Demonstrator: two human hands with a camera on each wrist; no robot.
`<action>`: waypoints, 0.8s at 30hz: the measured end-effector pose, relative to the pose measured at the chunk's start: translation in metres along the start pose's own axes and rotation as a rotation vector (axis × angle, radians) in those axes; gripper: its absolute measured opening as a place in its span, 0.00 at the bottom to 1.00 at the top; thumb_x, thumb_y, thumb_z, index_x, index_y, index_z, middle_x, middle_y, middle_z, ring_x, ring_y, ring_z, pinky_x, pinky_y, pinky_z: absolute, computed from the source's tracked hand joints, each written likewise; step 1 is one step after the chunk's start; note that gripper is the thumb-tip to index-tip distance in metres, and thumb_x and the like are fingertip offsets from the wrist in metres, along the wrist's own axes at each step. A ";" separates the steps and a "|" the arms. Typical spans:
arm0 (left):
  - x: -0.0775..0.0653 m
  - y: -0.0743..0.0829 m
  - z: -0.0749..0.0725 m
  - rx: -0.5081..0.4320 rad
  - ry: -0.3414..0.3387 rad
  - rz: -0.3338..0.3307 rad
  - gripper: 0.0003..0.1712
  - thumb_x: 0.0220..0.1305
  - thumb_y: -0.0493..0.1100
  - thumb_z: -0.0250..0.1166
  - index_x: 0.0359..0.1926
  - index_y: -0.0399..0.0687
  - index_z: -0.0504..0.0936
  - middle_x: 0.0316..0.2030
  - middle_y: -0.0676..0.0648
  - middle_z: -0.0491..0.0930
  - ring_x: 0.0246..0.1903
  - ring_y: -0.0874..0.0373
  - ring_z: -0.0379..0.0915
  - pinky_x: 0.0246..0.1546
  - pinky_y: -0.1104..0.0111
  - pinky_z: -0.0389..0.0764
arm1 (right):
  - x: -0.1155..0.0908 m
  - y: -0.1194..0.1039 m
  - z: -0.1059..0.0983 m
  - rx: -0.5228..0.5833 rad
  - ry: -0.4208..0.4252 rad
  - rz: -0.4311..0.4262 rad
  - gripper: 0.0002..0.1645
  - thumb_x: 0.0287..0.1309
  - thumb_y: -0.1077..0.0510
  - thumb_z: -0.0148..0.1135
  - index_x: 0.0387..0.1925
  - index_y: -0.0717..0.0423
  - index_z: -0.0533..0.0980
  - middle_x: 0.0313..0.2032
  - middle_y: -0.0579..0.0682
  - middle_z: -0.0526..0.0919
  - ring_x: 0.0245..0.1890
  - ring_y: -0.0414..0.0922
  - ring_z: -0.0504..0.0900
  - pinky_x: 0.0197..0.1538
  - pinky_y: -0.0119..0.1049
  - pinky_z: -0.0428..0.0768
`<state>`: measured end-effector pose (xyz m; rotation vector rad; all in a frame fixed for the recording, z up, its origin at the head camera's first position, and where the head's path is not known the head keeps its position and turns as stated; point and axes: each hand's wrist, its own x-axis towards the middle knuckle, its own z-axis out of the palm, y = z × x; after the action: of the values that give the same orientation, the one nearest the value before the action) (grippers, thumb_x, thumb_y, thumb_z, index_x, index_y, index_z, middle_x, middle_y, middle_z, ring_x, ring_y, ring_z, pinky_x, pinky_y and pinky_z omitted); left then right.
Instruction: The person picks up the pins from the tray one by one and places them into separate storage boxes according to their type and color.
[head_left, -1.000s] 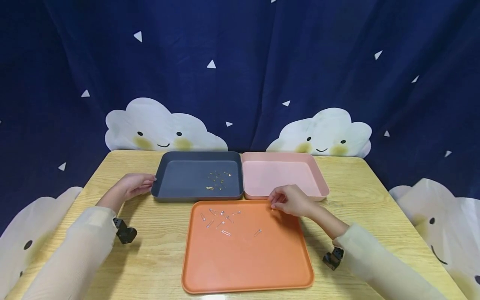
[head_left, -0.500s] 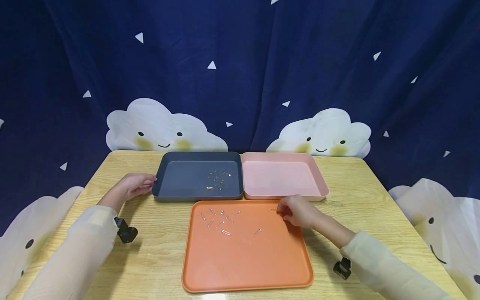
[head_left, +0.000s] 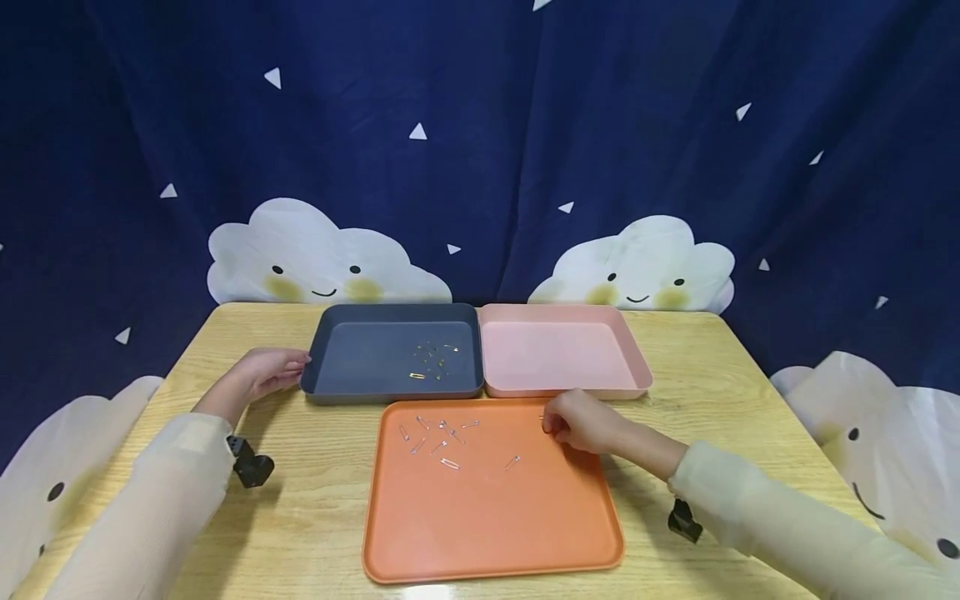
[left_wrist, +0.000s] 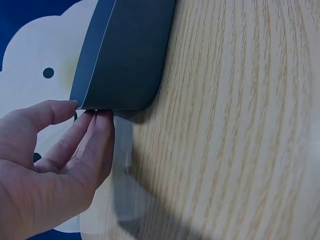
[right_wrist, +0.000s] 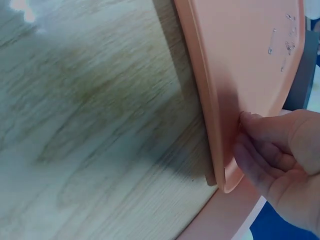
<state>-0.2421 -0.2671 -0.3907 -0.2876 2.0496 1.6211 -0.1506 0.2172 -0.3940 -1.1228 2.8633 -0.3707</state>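
Resting near the far right corner of the orange tray, the right grip has thumb and fingers close together at a small pin; whether they clamp it, I cannot tell. Picking up this pin seems the step in hand, and the next move probably calls for a fine pinch. Silver pins lie farther left. Along the far edge of the worktop stand the pink tray and the dark tray, which holds golden pins; the left grip is clamped on its left wall.

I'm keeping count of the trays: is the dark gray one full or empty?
Neither: the dark gray tray holds scattered gold pins toward its right side, with bare floor to their left.
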 end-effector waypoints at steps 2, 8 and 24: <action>0.000 0.000 -0.001 -0.006 0.001 -0.002 0.36 0.69 0.40 0.53 0.70 0.25 0.52 0.40 0.50 0.78 0.32 0.74 0.75 0.40 0.80 0.82 | 0.003 -0.001 0.000 -0.012 -0.008 -0.017 0.15 0.34 0.74 0.70 0.20 0.54 0.78 0.19 0.43 0.79 0.22 0.31 0.71 0.27 0.21 0.72; 0.002 -0.001 -0.002 -0.002 0.004 -0.008 0.35 0.69 0.41 0.53 0.69 0.25 0.53 0.32 0.57 0.77 0.31 0.74 0.75 0.37 0.80 0.82 | 0.009 -0.004 -0.003 -0.043 -0.049 -0.067 0.14 0.35 0.73 0.71 0.20 0.54 0.77 0.19 0.43 0.80 0.22 0.32 0.72 0.27 0.21 0.72; 0.000 -0.002 0.000 0.012 0.027 -0.004 0.35 0.67 0.41 0.56 0.68 0.25 0.57 0.30 0.59 0.75 0.30 0.75 0.74 0.39 0.80 0.83 | 0.008 0.003 -0.006 -0.106 -0.087 -0.122 0.12 0.37 0.69 0.70 0.19 0.52 0.77 0.19 0.41 0.79 0.23 0.33 0.74 0.29 0.23 0.75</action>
<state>-0.2411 -0.2679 -0.3922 -0.3107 2.0769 1.6109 -0.1596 0.2151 -0.3882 -1.3016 2.7756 -0.1721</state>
